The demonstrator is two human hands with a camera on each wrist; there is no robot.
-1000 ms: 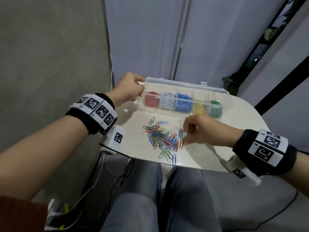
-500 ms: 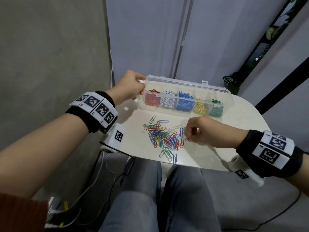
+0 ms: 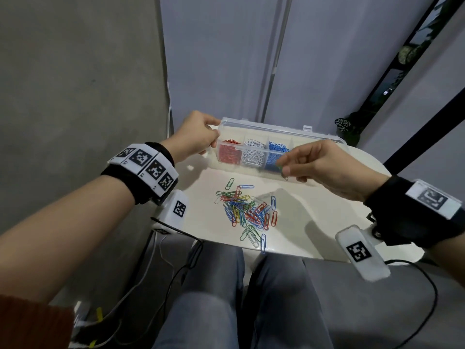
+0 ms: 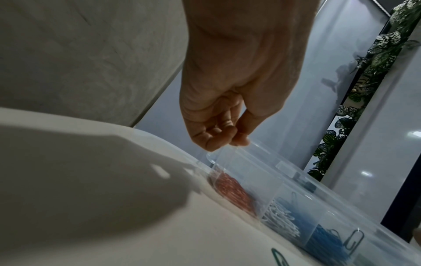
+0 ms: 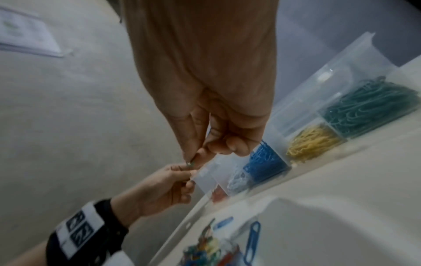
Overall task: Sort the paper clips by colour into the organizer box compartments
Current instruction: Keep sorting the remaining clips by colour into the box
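A clear organizer box point(image 3: 264, 129) stands at the back of the white table point(image 3: 314, 222), lid open. Its compartments hold red point(image 3: 227, 154), white point(image 3: 253, 156), blue point(image 5: 264, 162), yellow point(image 5: 312, 142) and green point(image 5: 369, 106) clips. My left hand point(image 3: 214, 142) grips the box's left end; its fingertips point(image 4: 230, 142) curl over the corner. My right hand point(image 3: 283, 168) hovers in front of the blue compartment and pinches a green clip point(image 5: 189, 162) between thumb and forefinger. It hides the yellow and green compartments in the head view. A mixed pile of loose clips point(image 3: 246, 210) lies mid-table.
A blue clip point(image 3: 263, 241) lies right at the table's front edge, above my knees point(image 3: 251, 285). A grey wall point(image 3: 75, 96) rises close on the left. A leafy plant point(image 3: 344, 127) stands behind the box's right end. Cables point(image 3: 176, 268) hang below the table.
My right hand has lifted from the pile's right side with a green clip and moved up and back towards the box. My left hand has kept its hold on the box end.
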